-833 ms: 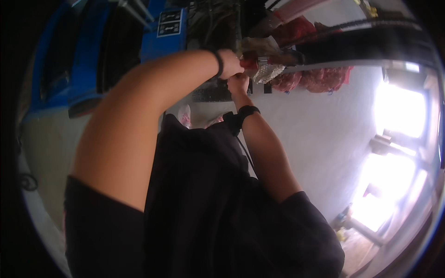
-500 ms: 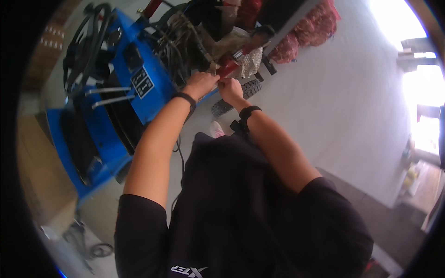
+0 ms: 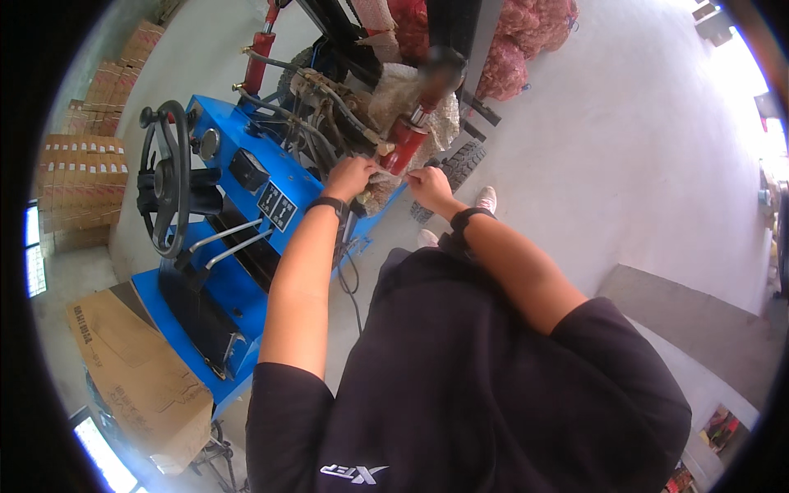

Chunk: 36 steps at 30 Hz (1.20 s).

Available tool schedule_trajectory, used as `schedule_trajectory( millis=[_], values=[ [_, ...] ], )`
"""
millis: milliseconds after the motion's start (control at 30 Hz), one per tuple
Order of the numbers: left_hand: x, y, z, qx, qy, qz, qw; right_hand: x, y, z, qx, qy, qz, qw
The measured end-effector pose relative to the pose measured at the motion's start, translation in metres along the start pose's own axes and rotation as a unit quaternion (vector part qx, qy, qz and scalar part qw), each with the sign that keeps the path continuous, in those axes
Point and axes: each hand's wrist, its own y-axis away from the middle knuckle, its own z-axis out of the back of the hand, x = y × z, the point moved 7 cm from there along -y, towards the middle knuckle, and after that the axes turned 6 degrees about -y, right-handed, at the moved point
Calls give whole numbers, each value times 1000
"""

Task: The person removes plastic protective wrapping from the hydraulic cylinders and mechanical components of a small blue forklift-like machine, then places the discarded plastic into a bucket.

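At the side of a blue machine (image 3: 246,177), both of my hands work close to the lower end of a red hydraulic cylinder (image 3: 402,145). My left hand (image 3: 351,177) is closed in a pinch just left of the cylinder. My right hand (image 3: 432,189) pinches on its other side, a short gap away. A thin pale edge shows between the fingertips, too small to name. Crumpled bubble wrap (image 3: 445,120) lies behind the cylinder. A hydraulic hose (image 3: 349,111) with a brass-coloured fitting runs down next to my left hand.
To the left are a steering wheel (image 3: 167,179) and two control levers (image 3: 234,244). A cardboard box (image 3: 140,370) stands lower left, with stacked cartons (image 3: 82,177) behind. Net sacks (image 3: 526,37) lie at the back. A tyre (image 3: 463,168) is near my feet; a cable (image 3: 353,283) hangs down.
The view has shifted, bringing more of the steering wheel and cartons into sight. My hands stay at the cylinder's lower end and have moved slightly apart.
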Motion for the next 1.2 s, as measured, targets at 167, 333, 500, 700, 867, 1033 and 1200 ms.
schedule_trajectory(
  millis=[167,333,500,700,867,1033,1200],
  values=[
    [3,2,22,-63,-61,-10,996,10,-3,-12,-6,-6,-20,1000],
    [-7,8,33,-72,-74,0,995,36,-22,-14,18,41,-19,999],
    [-18,12,36,-55,-72,-50,995,20,-32,-46,219,54,-171,959],
    [-34,5,16,7,-146,-101,984,8,-16,-51,161,34,-154,974],
    [-32,-1,-3,56,-176,-137,973,14,-12,-51,149,24,-179,972],
    [-18,4,8,12,-209,-197,958,22,-22,-45,98,64,-21,993],
    [-17,-10,8,24,-212,-218,952,19,-15,-38,25,21,51,998]
  ],
)
